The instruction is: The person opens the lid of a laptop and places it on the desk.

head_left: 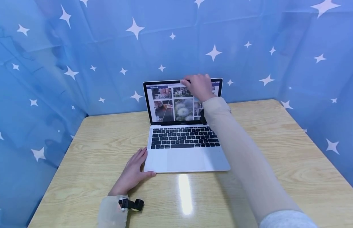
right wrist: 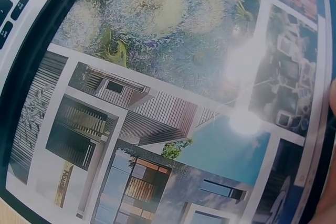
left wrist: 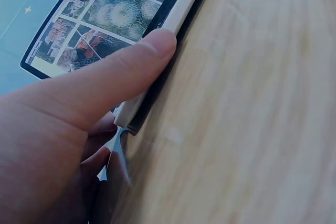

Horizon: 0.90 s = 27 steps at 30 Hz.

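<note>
An open silver laptop (head_left: 185,160) with a dark keyboard stands on the wooden table, its lit screen (head_left: 182,107) showing a page of pictures. At the top edge of the screen, my right hand (head_left: 199,86) grips the lid, thumb on the front and fingers over the back. My left hand (head_left: 133,173) holds the base's front left corner, with the thumb along the front edge and the fingers at the left side. In the left wrist view the thumb (left wrist: 121,69) lies against the base's edge. The right wrist view is filled by the screen (right wrist: 157,93), with fingertips at its right border.
The wooden table (head_left: 102,142) reaches out on both sides of the laptop. Behind and beside it hangs a blue curtain (head_left: 108,41) with white stars. A black strap device (head_left: 132,204) sits on the left wrist. Light glares off the tabletop in front.
</note>
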Motion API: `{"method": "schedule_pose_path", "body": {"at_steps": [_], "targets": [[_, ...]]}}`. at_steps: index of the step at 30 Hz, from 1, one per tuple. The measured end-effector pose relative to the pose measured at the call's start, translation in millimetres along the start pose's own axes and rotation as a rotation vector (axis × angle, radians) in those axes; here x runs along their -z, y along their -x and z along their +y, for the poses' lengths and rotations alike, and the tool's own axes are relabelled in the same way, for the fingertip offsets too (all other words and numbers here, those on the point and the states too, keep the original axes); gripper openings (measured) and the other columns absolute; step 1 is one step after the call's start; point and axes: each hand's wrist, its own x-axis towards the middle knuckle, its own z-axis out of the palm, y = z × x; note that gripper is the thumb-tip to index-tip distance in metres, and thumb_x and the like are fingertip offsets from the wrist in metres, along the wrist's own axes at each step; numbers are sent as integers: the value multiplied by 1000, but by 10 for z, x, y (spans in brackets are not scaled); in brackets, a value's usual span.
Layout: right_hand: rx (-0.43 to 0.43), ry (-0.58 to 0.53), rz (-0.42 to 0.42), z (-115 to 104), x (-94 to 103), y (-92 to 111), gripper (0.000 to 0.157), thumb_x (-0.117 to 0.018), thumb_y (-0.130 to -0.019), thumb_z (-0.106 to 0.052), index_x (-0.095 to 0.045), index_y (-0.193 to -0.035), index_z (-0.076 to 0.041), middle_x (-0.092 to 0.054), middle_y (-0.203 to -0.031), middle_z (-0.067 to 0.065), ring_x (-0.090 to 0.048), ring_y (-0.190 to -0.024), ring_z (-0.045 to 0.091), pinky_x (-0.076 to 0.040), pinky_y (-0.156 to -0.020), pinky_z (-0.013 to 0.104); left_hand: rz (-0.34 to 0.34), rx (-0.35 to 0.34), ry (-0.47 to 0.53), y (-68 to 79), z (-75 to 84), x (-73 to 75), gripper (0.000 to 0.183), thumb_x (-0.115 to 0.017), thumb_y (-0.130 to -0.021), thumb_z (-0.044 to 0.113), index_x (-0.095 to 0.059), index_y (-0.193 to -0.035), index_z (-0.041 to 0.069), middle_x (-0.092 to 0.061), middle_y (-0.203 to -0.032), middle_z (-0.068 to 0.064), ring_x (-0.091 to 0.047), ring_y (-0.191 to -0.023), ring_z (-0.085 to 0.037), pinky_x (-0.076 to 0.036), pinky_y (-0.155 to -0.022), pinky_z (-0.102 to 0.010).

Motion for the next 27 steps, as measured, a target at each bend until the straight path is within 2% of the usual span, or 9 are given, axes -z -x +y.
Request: {"method": "schedule_pose_path", "body": {"at_steps": [5,11,21,24,27], "targets": [[-14,6,-10,25,-6,-23,39,-38,-92,-47,-62,-114,-24,-65,-101,-2,-53,-83,18,-32,-78,38,4,-18,12,-8,7,3,100,-62,-65,65,-26,-140,9,-14,-148,1,-5,-135,-22,-6,-107,-46],[-22,15,-31,27,-30,-49,40,-37,-92,-47,-61,-114,-25,-64,-103,-2,-52,-79,18,-31,-73,37,-2,-1,18,7,-1,-3,101,-63,-64,65,-25,-140,10,-14,-148,0,-5,-135,-21,-6,-107,-45],[-36,2,-46,4,-29,-83,40,-38,-92,-47,-62,-112,-23,-65,-100,0,-51,-80,20,-31,-78,39,5,1,19,-1,-22,3,101,-62,-64,66,-25,-140,10,-13,-148,1,-5,-135,-20,-6,-107,-45],[-37,3,-58,12,-38,-100,40,-37,-92,-47,-61,-114,-23,-64,-104,0,-53,-86,21,-31,-81,40,16,-12,16,0,-25,2,100,-62,-65,65,-26,-140,9,-14,-148,0,-5,-135,-21,-6,-107,-45],[-40,0,-70,36,-37,-110,41,-37,-92,-47,-60,-116,-23,-62,-110,0,-53,-98,22,-29,-89,42,11,-6,14,-9,-20,-10,100,-62,-65,65,-25,-140,10,-14,-148,1,-5,-135,-20,-6,-107,-44]]}}
